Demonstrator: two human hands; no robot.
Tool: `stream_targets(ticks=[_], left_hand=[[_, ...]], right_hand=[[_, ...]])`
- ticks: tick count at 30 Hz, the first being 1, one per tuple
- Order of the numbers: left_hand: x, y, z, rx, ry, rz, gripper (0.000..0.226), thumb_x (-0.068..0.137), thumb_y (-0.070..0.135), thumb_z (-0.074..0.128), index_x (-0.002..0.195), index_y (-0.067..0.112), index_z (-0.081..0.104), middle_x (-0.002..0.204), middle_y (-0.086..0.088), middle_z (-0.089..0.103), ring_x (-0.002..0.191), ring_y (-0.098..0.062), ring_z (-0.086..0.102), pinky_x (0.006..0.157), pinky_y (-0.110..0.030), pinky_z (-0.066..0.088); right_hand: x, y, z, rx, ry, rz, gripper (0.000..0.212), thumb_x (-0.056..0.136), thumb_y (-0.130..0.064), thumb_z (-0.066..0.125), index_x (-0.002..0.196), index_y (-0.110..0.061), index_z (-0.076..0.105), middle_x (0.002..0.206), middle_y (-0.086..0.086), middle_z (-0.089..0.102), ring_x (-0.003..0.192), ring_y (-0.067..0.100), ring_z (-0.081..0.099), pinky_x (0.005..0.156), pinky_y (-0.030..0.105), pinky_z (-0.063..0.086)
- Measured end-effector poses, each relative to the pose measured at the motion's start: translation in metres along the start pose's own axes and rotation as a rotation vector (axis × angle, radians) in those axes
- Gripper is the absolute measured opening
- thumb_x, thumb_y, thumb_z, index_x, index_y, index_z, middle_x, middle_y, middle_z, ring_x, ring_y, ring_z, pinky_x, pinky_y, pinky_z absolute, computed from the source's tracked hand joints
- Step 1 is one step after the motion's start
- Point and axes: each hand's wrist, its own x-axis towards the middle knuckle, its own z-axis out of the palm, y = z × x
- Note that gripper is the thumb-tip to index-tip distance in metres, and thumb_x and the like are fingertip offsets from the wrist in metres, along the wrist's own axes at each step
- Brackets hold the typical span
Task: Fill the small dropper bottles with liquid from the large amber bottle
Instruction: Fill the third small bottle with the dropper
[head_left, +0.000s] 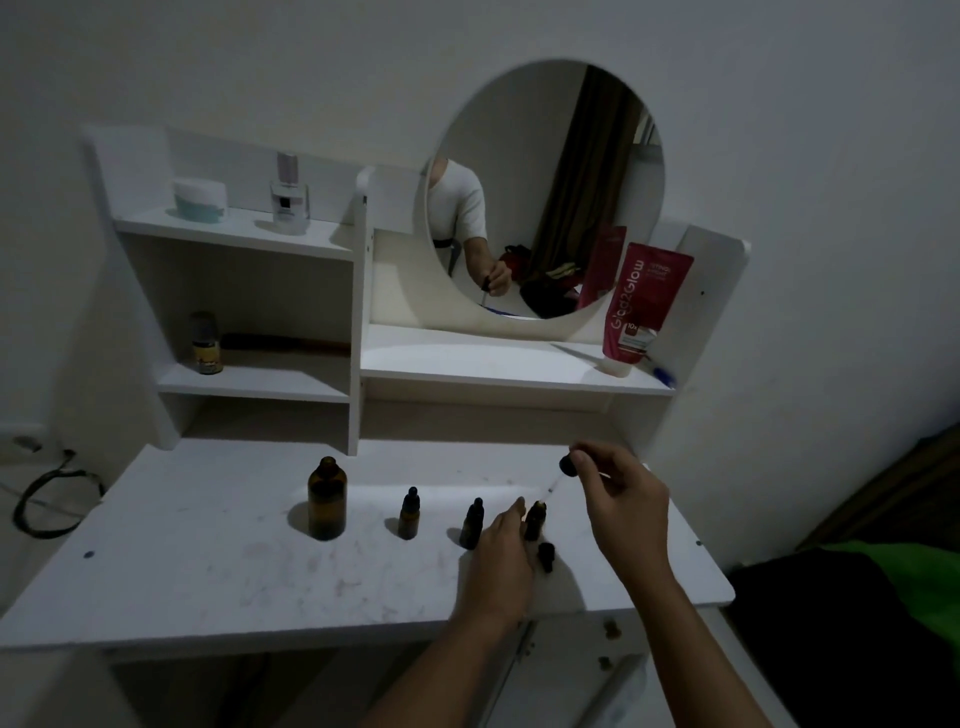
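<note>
White and scuffed, the flat surface (208, 566) carries a row of little bottles. At the left end stands the large amber glass bottle (327, 499), upright, with no cap on its neck. To its right we see a small dark dropper bottle with a black cap (409, 514), and then a second small capped dropper bottle (472, 524) just beside our left hand (501, 551).

Our left hand rests on the surface with its fingers closed around a third small amber bottle (535, 519), which stands open. A small black cap (546, 556) lies on the surface just in front of that bottle.

Our right hand (618, 493) is up above the surface — it pinches the black rubber top of a thin glass dropper (558, 480). The dropper slants down to the left, and its tip is right at the mouth of the open little bottle. We cannot tell if the tip is inside.

Behind the bottles sits a white shelf unit (260, 384) with a round mirror (545, 187), and a red tube (644, 306) leans next to the mirror.
</note>
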Motion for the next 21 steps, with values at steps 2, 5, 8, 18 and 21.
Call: stream_targets(ticks=[2, 5, 8, 18, 21], left_hand=[[-0.008, -0.001, -0.004, -0.028, 0.001, 0.0, 0.051, 0.108, 0.018, 0.045, 0.158, 0.023, 0.033, 0.159, 0.003, 0.043, 0.144, -0.015, 0.043, 0.116, -0.034, 0.037], [-0.026, -0.003, -0.013, -0.076, -0.003, 0.014, 0.047, 0.108, 0.02, 0.047, 0.153, 0.027, 0.039, 0.153, 0.003, 0.048, 0.137, -0.014, 0.05, 0.113, -0.033, 0.042], [-0.041, -0.007, -0.032, -0.144, -0.044, 0.028, 0.043, 0.109, 0.022, 0.044, 0.15, 0.033, 0.044, 0.145, 0.004, 0.054, 0.13, -0.011, 0.053, 0.109, -0.029, 0.042], [-0.072, -0.067, -0.134, -0.39, -0.087, -0.032, 0.025, 0.1, 0.021, 0.064, 0.121, 0.034, 0.068, 0.111, 0.016, 0.074, 0.106, 0.006, 0.067, 0.089, -0.017, 0.056], [-0.074, -0.084, -0.169, -0.41, 0.1, -0.047, 0.02, 0.097, 0.021, 0.069, 0.115, 0.029, 0.071, 0.1, 0.013, 0.075, 0.095, 0.004, 0.069, 0.078, -0.014, 0.056]], right_hand=[[0.0, -0.007, 0.0, 0.004, 0.019, -0.014, 0.014, 0.097, -0.014, 0.07, 0.11, -0.016, 0.076, 0.096, -0.009, 0.078, 0.093, 0.004, 0.074, 0.086, 0.023, 0.061], [0.0, -0.022, 0.005, 0.025, 0.02, -0.035, 0.015, 0.097, -0.014, 0.071, 0.111, -0.017, 0.076, 0.098, -0.009, 0.077, 0.095, 0.003, 0.073, 0.086, 0.018, 0.059], [-0.003, -0.04, 0.017, 0.068, 0.002, -0.051, 0.014, 0.097, -0.012, 0.071, 0.109, -0.016, 0.076, 0.097, -0.011, 0.076, 0.094, 0.002, 0.073, 0.085, 0.015, 0.057], [-0.014, -0.091, 0.098, 0.185, -0.122, -0.089, 0.015, 0.097, -0.014, 0.072, 0.111, -0.011, 0.076, 0.099, -0.005, 0.077, 0.096, 0.006, 0.074, 0.087, 0.023, 0.06], [-0.017, -0.102, 0.121, 0.212, -0.153, -0.102, 0.014, 0.098, -0.015, 0.071, 0.111, -0.016, 0.075, 0.098, -0.009, 0.076, 0.095, 0.003, 0.073, 0.086, 0.022, 0.06]])
